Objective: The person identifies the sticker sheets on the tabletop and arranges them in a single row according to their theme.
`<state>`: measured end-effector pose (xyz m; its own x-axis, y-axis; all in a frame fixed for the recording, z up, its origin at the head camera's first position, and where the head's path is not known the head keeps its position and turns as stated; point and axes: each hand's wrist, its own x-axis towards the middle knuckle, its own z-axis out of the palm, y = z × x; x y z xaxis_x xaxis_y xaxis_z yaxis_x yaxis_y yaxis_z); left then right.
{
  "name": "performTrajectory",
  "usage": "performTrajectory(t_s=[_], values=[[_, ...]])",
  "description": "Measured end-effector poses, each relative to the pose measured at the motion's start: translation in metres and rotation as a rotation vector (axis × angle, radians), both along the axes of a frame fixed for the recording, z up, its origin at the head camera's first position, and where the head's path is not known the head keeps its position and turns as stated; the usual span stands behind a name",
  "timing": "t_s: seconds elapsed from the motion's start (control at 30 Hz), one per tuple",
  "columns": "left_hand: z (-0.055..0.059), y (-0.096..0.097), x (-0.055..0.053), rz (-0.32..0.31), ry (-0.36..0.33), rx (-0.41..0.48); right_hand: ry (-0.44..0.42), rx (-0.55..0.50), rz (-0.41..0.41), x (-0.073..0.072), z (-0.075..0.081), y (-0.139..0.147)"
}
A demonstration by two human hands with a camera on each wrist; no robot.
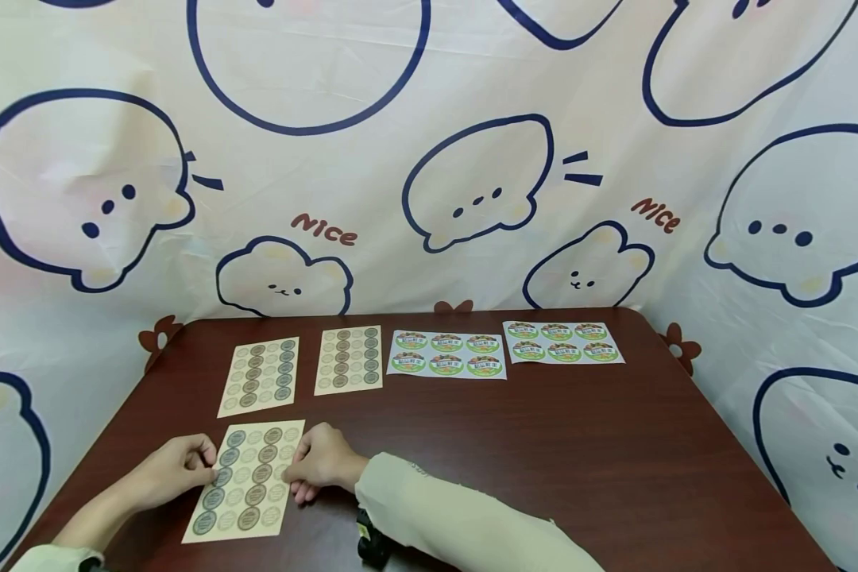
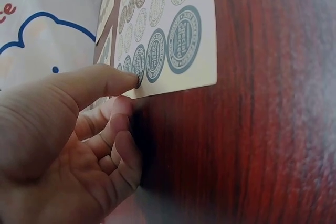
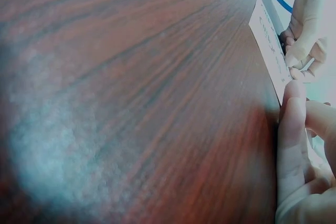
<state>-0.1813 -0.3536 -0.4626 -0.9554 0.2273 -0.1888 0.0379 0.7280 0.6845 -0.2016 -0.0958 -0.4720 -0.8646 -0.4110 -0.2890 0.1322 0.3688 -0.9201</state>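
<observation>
A cream sheet of round stickers [image 1: 241, 486] lies at the near left of the table, tilted slightly, with grey, brown and pale columns. On its left edge, my left hand [image 1: 173, 474] pinches the paper between thumb and index finger. The left wrist view shows that thumb [image 2: 113, 81] on top, over a grey round sticker, with the other fingers curled beneath the edge. My right hand [image 1: 326, 461] grips the opposite edge. Seen from the right wrist, the right fingers [image 3: 294, 140] are at the near side of the sheet, and the left hand [image 3: 310, 19] is beyond it.
Behind the held sheet lie two similar cream sticker sheets, one at the left [image 1: 260, 376] and one beside it [image 1: 349, 360]. Farther right are two white sheets with green oval labels, a nearer one [image 1: 446, 354] and another [image 1: 563, 342]. A patterned cloth [image 1: 379, 278] borders the brown table [image 1: 543, 445].
</observation>
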Motion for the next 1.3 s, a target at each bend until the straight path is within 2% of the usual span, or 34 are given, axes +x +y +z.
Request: performTrajectory(t_s=[0.37, 0.67, 0.9, 1.07, 1.17, 1.3], values=[[0.000, -0.001, -0.002, -0.003, -0.002, -0.015, -0.009, -0.032, 0.013, -0.001, -0.001, 0.002], [0.003, 0.001, -0.002, 0.050, -0.046, -0.005, -0.051, -0.119, 0.016, -0.003, -0.002, 0.004], [0.006, -0.001, 0.002, 0.040, -0.090, 0.071, -0.120, -0.161, 0.032, -0.005, -0.003, 0.006], [0.010, -0.001, 0.001, 0.014, -0.108, 0.113, -0.126, -0.163, 0.053, -0.010, 0.000, 0.011], [0.014, -0.001, -0.002, 0.013, -0.101, 0.098, -0.121, -0.169, 0.060, -0.013, 0.004, 0.013], [0.020, -0.001, -0.004, 0.057, -0.069, 0.052, -0.114, -0.171, 0.066, -0.017, 0.010, 0.014]])
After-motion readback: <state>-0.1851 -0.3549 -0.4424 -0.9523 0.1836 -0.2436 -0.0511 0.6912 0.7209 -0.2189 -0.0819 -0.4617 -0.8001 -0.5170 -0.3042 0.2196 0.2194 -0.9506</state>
